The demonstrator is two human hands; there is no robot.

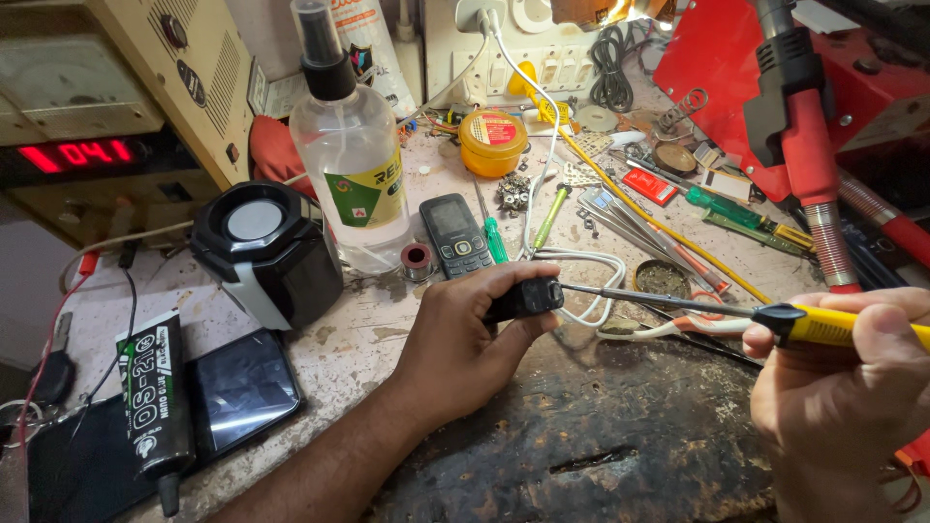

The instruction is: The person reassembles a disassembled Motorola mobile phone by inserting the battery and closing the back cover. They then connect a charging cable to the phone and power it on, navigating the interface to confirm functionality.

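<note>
Lying on the tabletop (387,324): phone (456,234) just right of spray bottle (351,160), speaker (266,252) sitting left of it, tin (492,141) standing behind.

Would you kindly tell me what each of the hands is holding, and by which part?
The left hand grips a small black part around its rear end. The right hand holds a screwdriver by its yellow handle, its tip at the part.

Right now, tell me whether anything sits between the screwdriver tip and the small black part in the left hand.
Nothing visible does. The screwdriver shaft runs bare from the right hand straight to the black part held by the left hand.
</note>
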